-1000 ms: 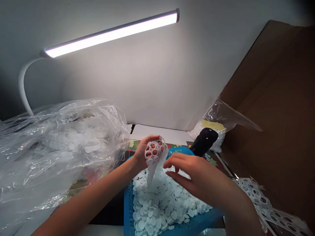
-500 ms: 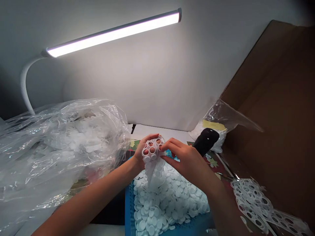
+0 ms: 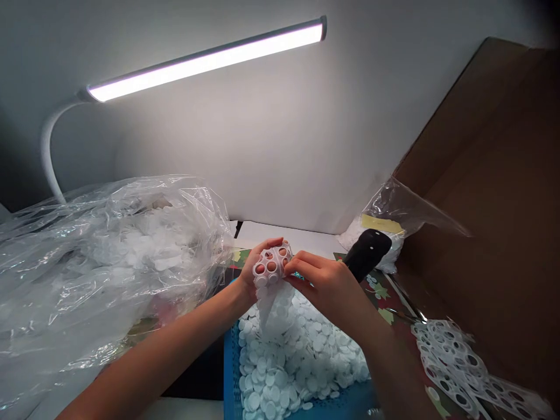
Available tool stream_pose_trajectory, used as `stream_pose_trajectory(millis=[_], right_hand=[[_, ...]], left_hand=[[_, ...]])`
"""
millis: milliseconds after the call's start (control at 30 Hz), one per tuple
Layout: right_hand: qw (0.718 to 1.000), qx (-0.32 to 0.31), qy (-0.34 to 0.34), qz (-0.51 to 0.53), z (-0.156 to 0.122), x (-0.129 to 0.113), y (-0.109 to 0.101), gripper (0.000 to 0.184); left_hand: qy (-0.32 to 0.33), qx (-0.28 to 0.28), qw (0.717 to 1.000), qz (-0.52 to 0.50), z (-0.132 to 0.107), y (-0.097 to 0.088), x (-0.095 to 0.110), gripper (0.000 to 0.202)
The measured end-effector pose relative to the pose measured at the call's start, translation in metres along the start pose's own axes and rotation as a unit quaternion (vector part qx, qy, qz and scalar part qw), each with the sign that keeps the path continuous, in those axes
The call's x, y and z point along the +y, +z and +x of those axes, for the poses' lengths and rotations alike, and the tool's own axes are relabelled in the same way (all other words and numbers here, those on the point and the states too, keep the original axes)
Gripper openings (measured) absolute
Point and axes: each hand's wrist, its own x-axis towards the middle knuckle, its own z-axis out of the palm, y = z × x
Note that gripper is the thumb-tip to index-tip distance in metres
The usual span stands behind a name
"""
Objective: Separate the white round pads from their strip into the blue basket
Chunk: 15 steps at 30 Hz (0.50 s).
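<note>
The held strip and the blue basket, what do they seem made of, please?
The white strip: thin, flexible plastic film or paper, seemingly matte, since it bends and droops. The basket: probably moulded plastic, smooth, given its even blue and pierced wall.

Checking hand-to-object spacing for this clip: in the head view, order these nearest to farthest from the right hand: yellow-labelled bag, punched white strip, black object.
1. Punched white strip: touching the right hand, at its fingertips.
2. Black object: just beyond the hand, to the right.
3. Yellow-labelled bag: behind the black object.
</note>
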Motion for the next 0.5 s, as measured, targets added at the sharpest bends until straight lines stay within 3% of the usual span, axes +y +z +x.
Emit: stream_pose_trajectory(millis=[267,500], right_hand=[[0.987,-0.14,-0.073,0.031,-0.013,-0.026,-0.016,0.017],[0.971,-0.158,-0.107,0.141,-0.023,-0.041,-0.026,0.012]], left_hand=[[-0.04,-0.033,0.998,0.031,0.002,-0.005,0.002,0.037],[-0.053,0.0,0.998,0.043,-0.001,0.004,-0.008,0.026]])
